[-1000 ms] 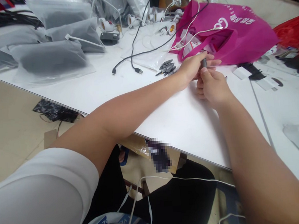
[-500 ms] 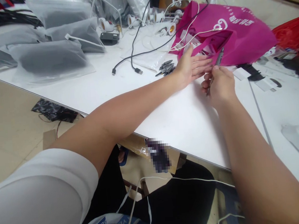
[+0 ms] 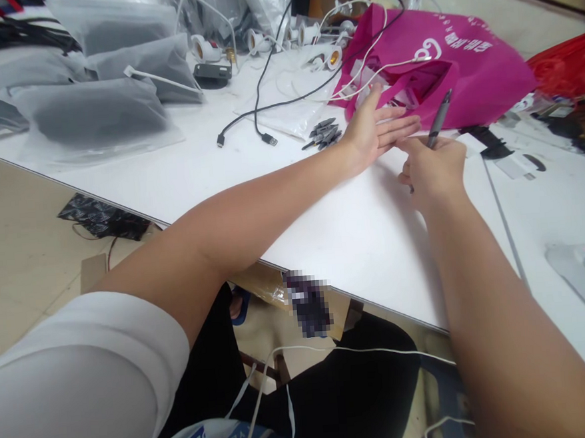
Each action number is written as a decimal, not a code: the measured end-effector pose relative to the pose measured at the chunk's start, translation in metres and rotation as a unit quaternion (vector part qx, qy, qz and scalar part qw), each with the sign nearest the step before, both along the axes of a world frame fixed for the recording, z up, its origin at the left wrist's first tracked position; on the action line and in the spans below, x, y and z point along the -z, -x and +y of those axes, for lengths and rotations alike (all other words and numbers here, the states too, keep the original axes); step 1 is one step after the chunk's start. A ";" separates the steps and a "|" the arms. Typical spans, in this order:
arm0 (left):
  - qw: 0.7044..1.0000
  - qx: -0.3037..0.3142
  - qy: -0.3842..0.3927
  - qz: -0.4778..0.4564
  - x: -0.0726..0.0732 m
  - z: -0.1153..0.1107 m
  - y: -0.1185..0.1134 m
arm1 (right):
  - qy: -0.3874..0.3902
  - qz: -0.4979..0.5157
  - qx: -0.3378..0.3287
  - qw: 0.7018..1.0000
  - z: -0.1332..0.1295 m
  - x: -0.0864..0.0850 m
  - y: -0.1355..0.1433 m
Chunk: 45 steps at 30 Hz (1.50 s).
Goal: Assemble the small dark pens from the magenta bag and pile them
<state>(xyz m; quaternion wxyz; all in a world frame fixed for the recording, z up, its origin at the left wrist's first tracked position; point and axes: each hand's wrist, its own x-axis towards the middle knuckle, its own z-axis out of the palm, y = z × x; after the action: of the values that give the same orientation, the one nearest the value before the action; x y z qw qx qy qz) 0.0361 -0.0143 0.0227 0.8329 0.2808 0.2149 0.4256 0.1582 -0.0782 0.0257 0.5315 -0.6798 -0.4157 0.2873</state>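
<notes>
My left hand [image 3: 374, 132] is held over the white table [image 3: 344, 235] with its fingers stretched out, holding nothing. Right beside its fingertips, my right hand [image 3: 434, 166] is closed around a dark grey pen [image 3: 440, 120], whose upper end sticks up above the fist. A small heap of grey pen-like pieces [image 3: 324, 135] lies on the table just left of my left wrist. Behind both hands sits a magenta bag [image 3: 482, 65], its opening facing them, with white and pink items [image 3: 404, 96] inside.
Frosted pouches [image 3: 95, 116] with dark contents lie at the back left. A black USB cable [image 3: 294, 101] and white lamp sockets [image 3: 257, 41] are behind the pen pieces. White adapters [image 3: 515, 165] and a red bag [image 3: 569, 63] are on the right. The table's front edge [image 3: 379, 306] crosses above my lap.
The pen in my right hand has tilted further right and shows more of its upper end. My right hand has turned slightly, while my left hand remains outstretched.
</notes>
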 end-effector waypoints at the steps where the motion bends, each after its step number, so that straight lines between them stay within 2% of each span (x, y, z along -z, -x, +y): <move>1: 1.000 0.003 -0.005 0.002 0.000 0.000 0.000 | -0.006 -0.004 0.026 1.000 -0.002 -0.002 0.003; 3: 1.000 0.009 -0.013 0.003 0.000 0.000 0.000 | -0.012 -0.012 0.060 0.998 -0.004 -0.004 0.007; 13: 0.998 0.018 -0.059 0.013 0.006 0.004 -0.006 | -0.006 -0.007 0.069 0.998 -0.003 -0.006 0.009; 21: 0.997 0.036 -0.068 0.033 0.002 0.006 -0.005 | -0.013 0.002 0.063 0.998 -0.003 -0.004 0.009; 28: 0.994 0.023 -0.106 0.012 0.003 0.000 0.003 | -0.014 -0.002 0.041 0.999 -0.003 -0.002 0.006; 37: 0.994 0.023 -0.105 0.029 0.004 -0.003 0.000 | -0.007 -0.003 0.078 0.997 -0.003 -0.007 0.013; 45: 0.991 0.024 -0.131 0.032 0.003 -0.003 0.003 | -0.031 0.002 0.062 0.998 0.000 0.000 0.005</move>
<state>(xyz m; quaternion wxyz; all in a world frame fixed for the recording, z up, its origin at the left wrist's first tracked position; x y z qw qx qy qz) 0.0334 -0.0168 0.0193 0.7919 0.4056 0.1770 0.4208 0.1527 -0.0785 0.0257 0.5694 -0.6873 -0.3806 0.2421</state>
